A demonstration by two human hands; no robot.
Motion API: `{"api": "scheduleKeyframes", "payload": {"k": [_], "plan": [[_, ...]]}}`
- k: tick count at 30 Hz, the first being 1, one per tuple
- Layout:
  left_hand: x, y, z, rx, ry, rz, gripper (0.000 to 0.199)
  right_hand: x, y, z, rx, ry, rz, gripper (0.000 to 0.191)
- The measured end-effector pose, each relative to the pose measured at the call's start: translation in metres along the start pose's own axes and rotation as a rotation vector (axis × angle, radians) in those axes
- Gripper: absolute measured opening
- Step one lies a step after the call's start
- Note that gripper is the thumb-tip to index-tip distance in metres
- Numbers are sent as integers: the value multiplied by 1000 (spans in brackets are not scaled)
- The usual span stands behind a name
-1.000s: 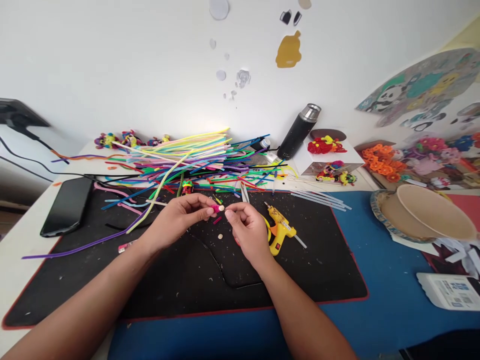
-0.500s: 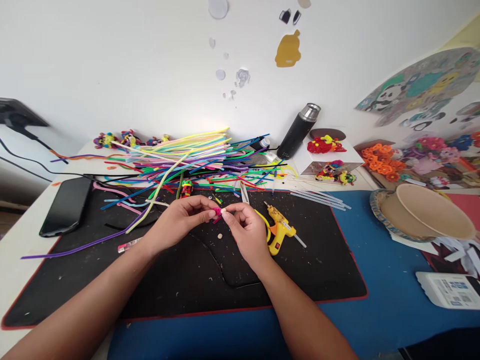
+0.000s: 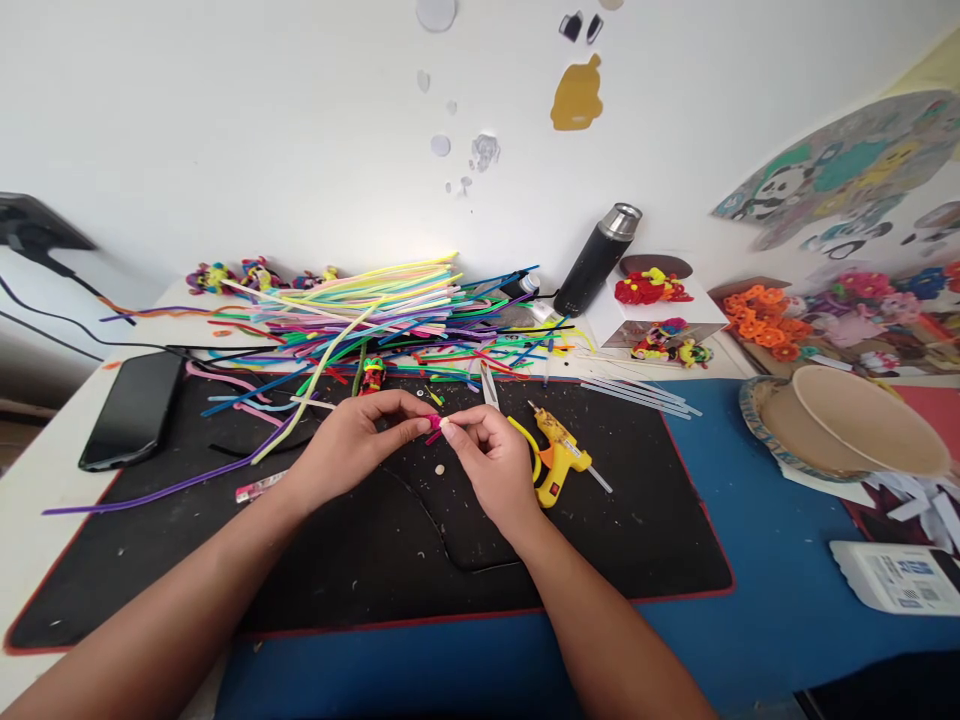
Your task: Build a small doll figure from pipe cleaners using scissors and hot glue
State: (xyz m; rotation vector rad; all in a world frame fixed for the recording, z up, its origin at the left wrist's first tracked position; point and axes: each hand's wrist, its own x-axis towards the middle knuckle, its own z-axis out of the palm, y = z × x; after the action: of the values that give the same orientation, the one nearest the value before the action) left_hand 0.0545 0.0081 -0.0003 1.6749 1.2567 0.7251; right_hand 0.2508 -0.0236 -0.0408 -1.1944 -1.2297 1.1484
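Observation:
Above the middle of the black mat (image 3: 360, 560), my left hand (image 3: 367, 435) pinches a small magenta pipe-cleaner piece (image 3: 434, 424) between thumb and fingertips. My right hand (image 3: 491, 460) meets it there, its thumb and forefinger closed on a tiny pale bit (image 3: 445, 423) pressed against the magenta piece. The fingers hide most of both. Just below lies a small beige disc (image 3: 439, 469) on the mat. Beside my right hand are yellow-handled scissors (image 3: 490, 386), partly covered by it, and a yellow hot glue gun (image 3: 561, 455). A small red and green figure (image 3: 373, 375) sits behind my left hand.
A heap of coloured pipe cleaners (image 3: 375, 310) lies along the wall. At left is a black phone (image 3: 131, 410); at back right, a black flask (image 3: 598, 262) and clear glue sticks (image 3: 637, 395). Bowls (image 3: 862, 420) stand far right. A black cord (image 3: 435, 525) crosses the mat.
Both hands stay almost in place, still joined at the magenta piece. The fingertips have shifted only very slightly; the view has tilted a little.

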Motion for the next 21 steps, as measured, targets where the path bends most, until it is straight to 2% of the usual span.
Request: {"api": "scheduleKeyframes", "payload": {"k": [21], "plan": [[1, -1, 2, 17, 22, 6, 26, 0, 2, -1, -8, -12, -14, 17]]}}
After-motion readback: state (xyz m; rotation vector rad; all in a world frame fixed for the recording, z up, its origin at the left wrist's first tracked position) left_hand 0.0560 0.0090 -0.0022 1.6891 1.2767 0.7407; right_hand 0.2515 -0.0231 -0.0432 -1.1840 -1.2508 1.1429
